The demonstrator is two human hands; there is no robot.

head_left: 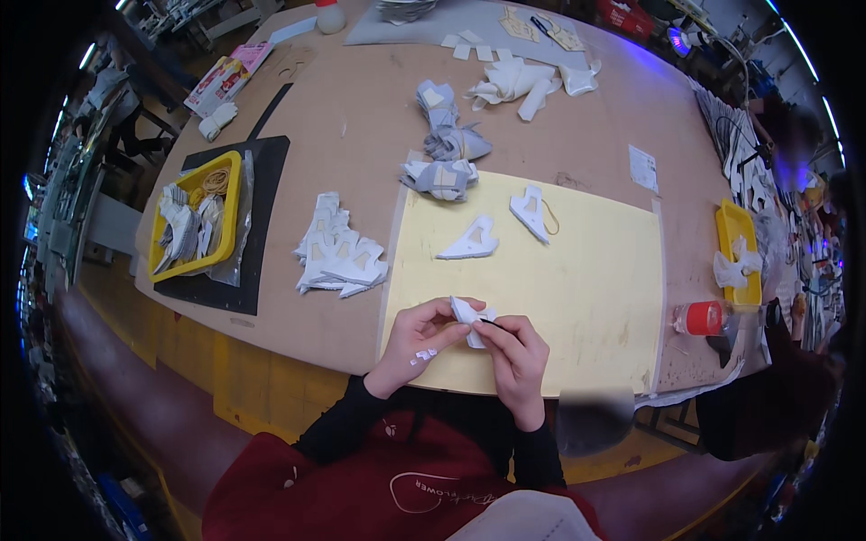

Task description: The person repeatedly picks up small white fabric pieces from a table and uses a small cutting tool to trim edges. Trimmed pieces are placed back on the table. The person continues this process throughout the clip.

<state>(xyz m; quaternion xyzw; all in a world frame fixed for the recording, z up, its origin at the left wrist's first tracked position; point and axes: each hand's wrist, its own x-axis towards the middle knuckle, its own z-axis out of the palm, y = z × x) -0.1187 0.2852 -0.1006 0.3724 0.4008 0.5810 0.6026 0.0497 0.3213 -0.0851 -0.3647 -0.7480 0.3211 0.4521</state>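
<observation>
My left hand (413,341) and my right hand (518,353) meet over the near edge of a pale yellow mat (595,288). Both pinch one small white cut piece (469,317) between their fingertips. Small white bits stick to the back of my left hand. Two more white cut pieces lie flat on the mat: one (472,242) in the middle and one (530,213) further back with a thin elastic loop beside it.
A heap of white cut pieces (338,252) lies left of the mat. A yellow tray (233,194) with pieces sits on a black mat at far left. Grey-white bundles (444,149) lie behind. A red-capped bottle (702,317) and another yellow tray (732,225) stand at right.
</observation>
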